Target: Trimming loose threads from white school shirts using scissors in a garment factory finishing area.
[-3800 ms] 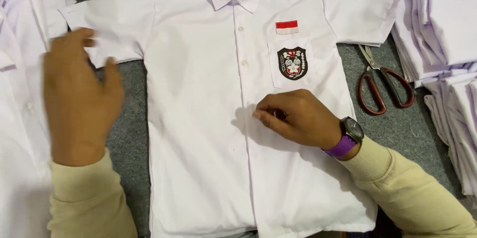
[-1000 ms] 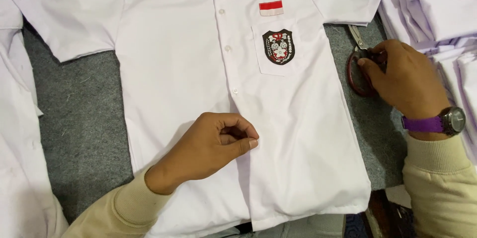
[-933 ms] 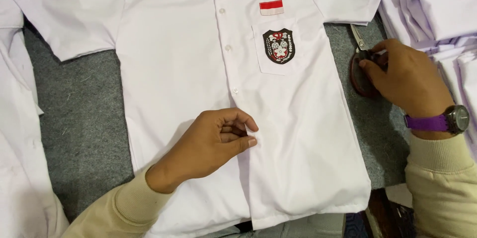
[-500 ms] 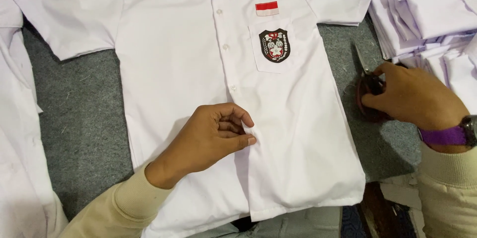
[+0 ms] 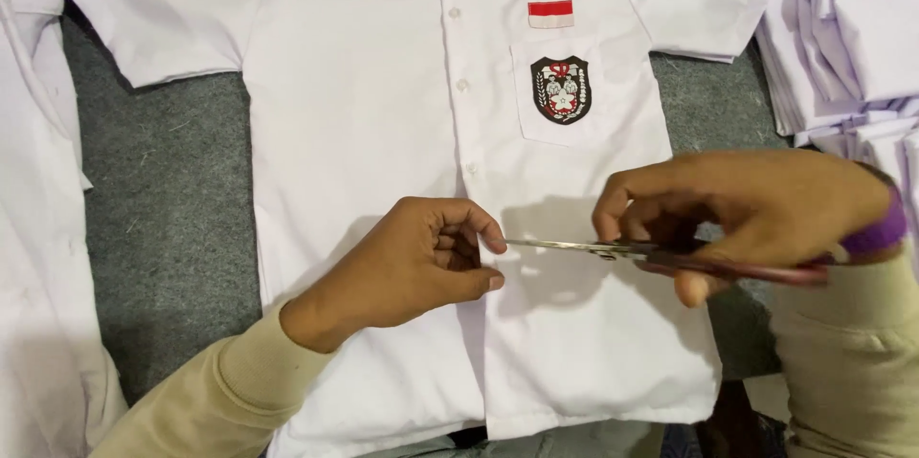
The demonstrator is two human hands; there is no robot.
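Scissors with red handles and thin metal blades sit in the right hand, over the middle of a white short-sleeved cotton shirt.

Right hand fingers curl tight around the handles, and the blades look almost shut, tips pointing at the left hand. Left hand fingers are bent and pinch the shirt's button strip in the middle of the frame. A black badge and a red and white patch sit higher up. Folded white clothes are stacked at the upper right. Grey cloth table cover shows at the left.
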